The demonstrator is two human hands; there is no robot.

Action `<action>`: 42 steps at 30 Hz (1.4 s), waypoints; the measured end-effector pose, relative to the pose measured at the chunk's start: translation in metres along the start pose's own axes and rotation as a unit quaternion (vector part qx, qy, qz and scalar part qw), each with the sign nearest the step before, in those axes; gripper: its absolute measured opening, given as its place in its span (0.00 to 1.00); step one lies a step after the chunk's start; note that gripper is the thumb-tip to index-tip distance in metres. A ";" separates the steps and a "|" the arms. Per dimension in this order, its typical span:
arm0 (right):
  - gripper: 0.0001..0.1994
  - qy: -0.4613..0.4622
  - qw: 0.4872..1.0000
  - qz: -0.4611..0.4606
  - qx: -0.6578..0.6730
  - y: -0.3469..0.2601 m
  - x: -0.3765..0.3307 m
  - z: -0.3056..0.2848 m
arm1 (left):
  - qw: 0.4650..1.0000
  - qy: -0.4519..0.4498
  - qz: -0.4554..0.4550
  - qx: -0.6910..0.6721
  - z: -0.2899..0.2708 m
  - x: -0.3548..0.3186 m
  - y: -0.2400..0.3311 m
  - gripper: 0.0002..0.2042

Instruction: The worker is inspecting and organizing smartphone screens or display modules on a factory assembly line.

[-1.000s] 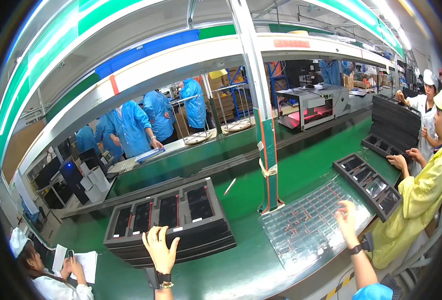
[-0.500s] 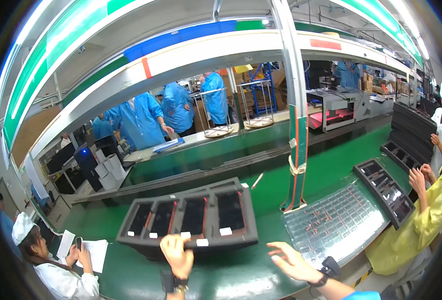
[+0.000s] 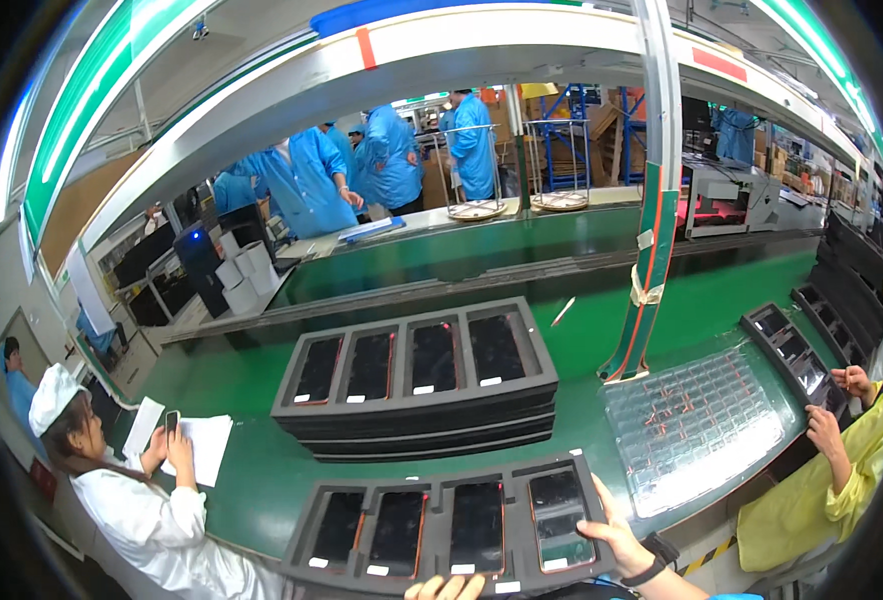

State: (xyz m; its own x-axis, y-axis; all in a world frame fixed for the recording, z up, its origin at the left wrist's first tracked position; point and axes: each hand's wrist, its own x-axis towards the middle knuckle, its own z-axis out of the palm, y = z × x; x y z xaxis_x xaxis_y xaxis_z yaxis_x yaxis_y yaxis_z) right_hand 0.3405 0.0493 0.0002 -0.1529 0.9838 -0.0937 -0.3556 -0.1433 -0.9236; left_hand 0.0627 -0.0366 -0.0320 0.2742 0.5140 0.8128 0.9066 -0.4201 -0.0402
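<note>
Foam tray [image 3: 438,530], black, four slots, nr front edge of green table [image 3: 252,500], on my side of the tray stack [image 3: 422,432] & apart from it. Dark flat panels [image 3: 477,525] in all four slots, white labels at near ends; rightmost catches most glare.

R hand [image 3: 619,537] has tray's R end, thumb on top, fingers round the outside. L hand [image 3: 446,588]: fingertips curled over near rim; palm cut off by frame, so can't tell how firm. From my remote seat can't tell if tray is fully lifted or part-resting on table edge.

Step in hand, my read: two-handed handling of one loaded tray, clear of stack. Next move prob. calls for keeping it level so panels stay seated, thumb off the R panel; can't tell if it touches now.

Surroundings: clear gridded sheet [image 3: 702,430] off to R, w/ red bits; pen [image 3: 564,311] beyond stack. Co-worker in yellow [image 3: 827,490] works nr another foam tray [image 3: 759,318]; mind elbow room that side.
</note>
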 end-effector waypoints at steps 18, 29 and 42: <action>0.28 -0.059 0.843 -0.156 -0.512 0.024 0.012 0.020 | 0.882 -0.161 -0.437 -0.069 -0.018 -0.012 -0.115 0.28; 0.26 0.025 0.991 -0.032 -0.124 0.032 0.057 -0.001 | 0.750 -0.028 -0.566 -0.342 -0.019 -0.001 -0.134 0.25; 0.29 0.011 0.996 -0.059 -0.070 0.048 0.043 0.064 | 0.731 0.015 -0.494 -0.471 -0.008 0.039 -0.095 0.33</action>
State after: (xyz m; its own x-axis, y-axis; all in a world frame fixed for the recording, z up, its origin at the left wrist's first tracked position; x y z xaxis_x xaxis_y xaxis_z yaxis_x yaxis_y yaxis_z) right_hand 0.2583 0.0775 -0.0240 -0.0969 0.9952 0.0118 -0.2371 -0.0116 -0.9714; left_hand -0.0153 0.0173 0.0082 -0.3848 0.9040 0.1864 0.0307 -0.1893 0.9814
